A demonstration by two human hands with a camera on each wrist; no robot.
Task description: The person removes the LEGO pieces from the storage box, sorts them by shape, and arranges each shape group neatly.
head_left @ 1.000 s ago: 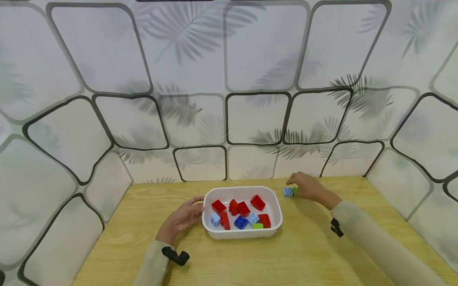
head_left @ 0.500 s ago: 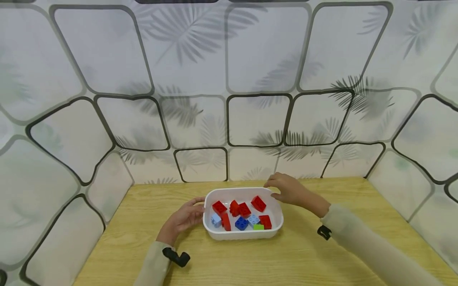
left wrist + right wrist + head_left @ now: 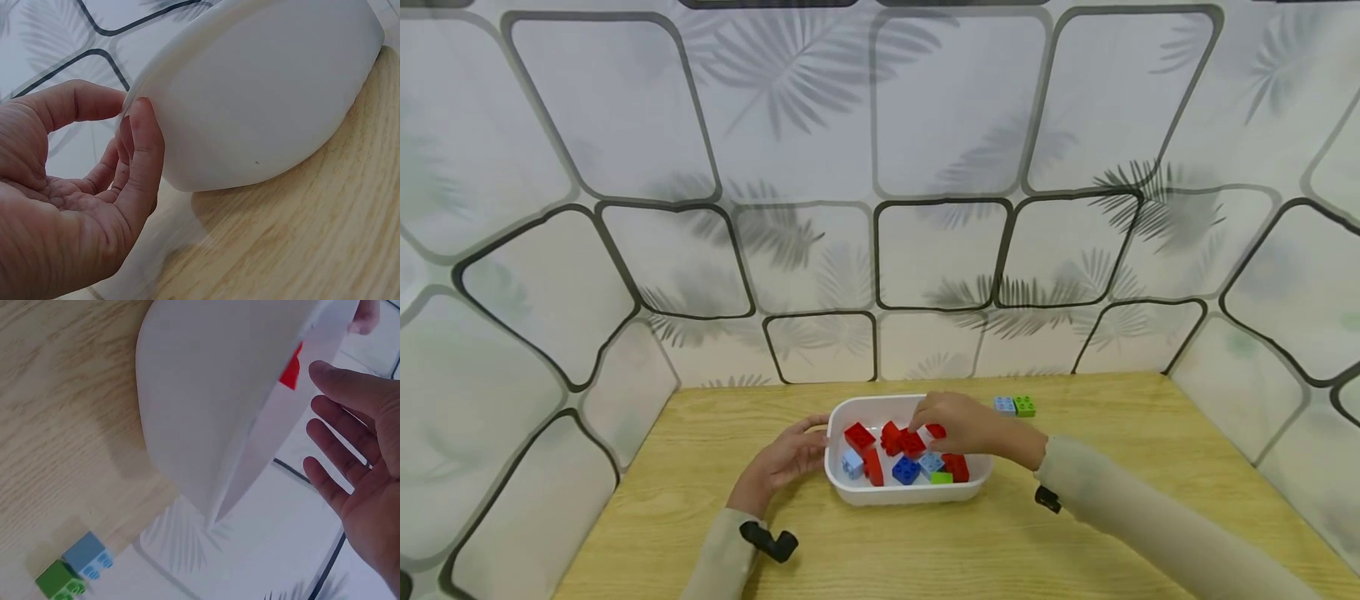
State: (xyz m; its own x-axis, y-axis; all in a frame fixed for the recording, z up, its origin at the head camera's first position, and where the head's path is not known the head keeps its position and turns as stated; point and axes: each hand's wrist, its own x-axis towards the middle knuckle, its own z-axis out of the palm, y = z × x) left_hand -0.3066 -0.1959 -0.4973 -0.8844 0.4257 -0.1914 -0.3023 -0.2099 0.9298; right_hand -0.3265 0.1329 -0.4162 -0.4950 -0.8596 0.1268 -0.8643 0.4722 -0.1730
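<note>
A white plastic tub (image 3: 910, 496) stands on the table, with several toy building bricks inside. My left hand (image 3: 793, 454) pinches its left rim, fingertips close together there in the left wrist view. My right hand (image 3: 962, 423) reaches over the tub's right side, fingers bent loosely and apart, nothing between them in the right wrist view. Below its fingertips lies a red brick (image 3: 912, 442), and another red brick (image 3: 936, 431) is partly hidden by the hand. A dark blue brick (image 3: 906, 471), light blue brick (image 3: 931, 463) and lime green brick (image 3: 941, 477) lie nearer the front.
To the right of the tub, a light blue brick (image 3: 1004, 406) and a green brick (image 3: 1025, 406) sit side by side on the wooden table (image 3: 1075, 500). A patterned white backdrop (image 3: 940, 250) rises behind and along both sides.
My right hand has left the light blue and green bricks on the table and moved left, over the rim and into the tub. My left hand has stayed at the tub's left rim.
</note>
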